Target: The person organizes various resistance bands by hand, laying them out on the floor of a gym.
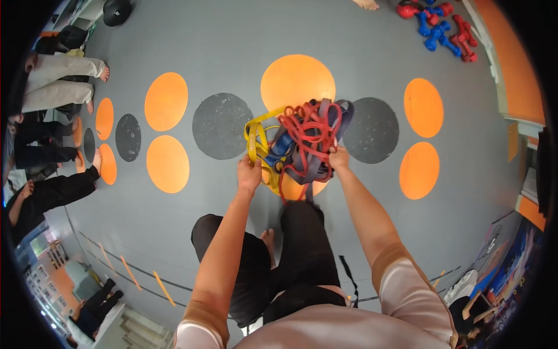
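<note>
A tangled heap of looped resistance bands lies in front of me, between my two hands. My left hand (pixel 249 174) is closed on the yellow resistance band (pixel 251 143), at the heap's left side. My right hand (pixel 339 158) grips the heap's right edge, its fingers closed around the red resistance band (pixel 311 132). Dark purple-grey bands (pixel 345 116) loop out at the upper right and hang low in the middle. A blue band (pixel 283 144) shows between the yellow and red ones. One dark end reaches down to my knee.
Orange circles (pixel 168 101) and dark grey circles (pixel 372 130) mark the grey floor (pixel 349 35). Red and blue dumbbells (pixel 437 36) lie at the upper right. A black ball (pixel 117 11) sits at the upper left. Several people (pixel 58 75) stand along the left; a bare foot shows at the top.
</note>
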Motion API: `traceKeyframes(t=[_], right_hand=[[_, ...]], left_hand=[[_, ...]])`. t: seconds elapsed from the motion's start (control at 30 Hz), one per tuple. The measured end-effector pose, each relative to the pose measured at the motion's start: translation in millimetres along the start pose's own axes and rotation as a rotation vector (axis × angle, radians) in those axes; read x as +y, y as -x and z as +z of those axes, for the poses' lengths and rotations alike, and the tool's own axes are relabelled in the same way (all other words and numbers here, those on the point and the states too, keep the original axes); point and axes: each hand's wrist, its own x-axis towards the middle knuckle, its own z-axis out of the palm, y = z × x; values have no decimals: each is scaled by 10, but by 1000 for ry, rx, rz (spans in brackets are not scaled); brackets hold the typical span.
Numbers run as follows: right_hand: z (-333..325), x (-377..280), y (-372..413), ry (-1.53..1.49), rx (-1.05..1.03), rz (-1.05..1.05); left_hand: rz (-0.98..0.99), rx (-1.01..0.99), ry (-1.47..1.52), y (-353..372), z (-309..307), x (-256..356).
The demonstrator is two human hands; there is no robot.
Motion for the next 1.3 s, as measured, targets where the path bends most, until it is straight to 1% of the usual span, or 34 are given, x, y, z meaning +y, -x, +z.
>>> traceKeyframes(t=[0.07, 0.1, 0.13, 0.17, 0.2, 0.23, 0.27, 0.3, 0.33, 0.4, 0.43, 0.47, 0.5, 0.53, 0.57, 0.6, 0.63, 0.67, 0.73, 0.77, 0.8, 0.83, 0.87, 0.9, 0.93, 1.0, 1.03, 1.07, 1.1, 1.13, 1.2, 1.23, 1.27, 1.3], right_hand=[[427, 614, -253, -167, -105, 165], [447, 589, -212, -177, -126, 191], [317, 468, -181, -122, -69, 152], [250, 411, -129, -63, -8, 113], [284, 464, -89, -60, -18, 129], [290, 469, -125, -41, -3, 113], [276, 460, -160, -25, 21, 98], [200, 394, -111, -36, 0, 89], [211, 452, -76, -30, 13, 95], [121, 544, -71, -112, -136, 34], [-101, 420, 8, -246, -144, 8], [-318, 294, 137, -381, -154, -25], [-613, 62, 332, -390, -121, -169], [-894, -200, 517, -397, -99, -314], [-1062, -414, 671, -379, -105, -331], [-1194, -604, 836, -409, -154, -322], [-1333, -820, 934, -441, -198, -322], [-1505, -1067, 1048, -431, -196, -343], [-1759, -1488, 1201, -637, -204, -527], [-1784, -1591, 1148, -693, -262, -487], [-1812, -1649, 1149, -687, -257, -497], [-1848, -1741, 1126, -607, -227, -509], [-1869, -1800, 1159, -531, -197, -515], [-1958, -1891, 1277, -655, -255, -569], [-2009, -1972, 1407, -658, -249, -584], [-2117, -2094, 1654, -625, -214, -647], [-2191, -2132, 1740, -576, -282, -625], [-2230, -2188, 1856, -578, -268, -634], [-2248, -2300, 1986, -558, -256, -756], [-2267, -2407, 2128, -534, -240, -873], [-2350, -2584, 2414, -636, -216, -947], [-2427, -2588, 2443, -615, -265, -911], [-2495, -2685, 2563, -668, -235, -952], [-2522, -2751, 2616, -823, -306, -903]], left_hand=[[88, 99, 20, 128, -199, 116], [96, 58, 150, 222, -306, 235], [79, 55, 129, 285, -424, 299], [188, 39, 156, 353, -561, 336], [298, 22, 192, 428, -645, 371], [297, 19, 190, 487, -683, 433], [231, -35, 283, 538, -716, 501], [165, -94, 375, 547, -740, 541], [169, -108, 380, 523, -752, 506], [-20, -41, 279, 483, -694, 425], [-9, -47, 310, 523, -661, 475], [11, -96, 389, 575, -651, 531], [33, -141, 466, 606, -642, 568], [44, -132, 498, 584, -575, 548], [22, -95, 459, 558, -475, 467], [1, -63, 414, 558, -390, 377], [-19, -76, 314, 542, -326, 314], [-8, -67, 333, 512, -224, 208], [390, 9, 207, 469, -83, 142], [389, 13, 214, 533, -76, 129], [319, -87, 71, 607, -121, 287], [261, -178, -71, 629, -144, 410], [281, -168, -65, 682, -157, 443], [382, -165, -48, 721, -171, 442], [479, -166, -35, 792, -204, 442], [546, -177, -64, 920, -247, 538], [582, -129, 79, 1044, -223, 639], [612, -86, 222, 1178, -204, 723], [602, -86, 156, 1282, -225, 860], [622, -91, 154, 1272, -195, 884], [803, 59, -25, 1171, -16, 887], [773, 55, -82, 1098, 57, 844], [838, 47, -134, 925, 144, 691], [891, -74, -104, 702, 221, 529]])
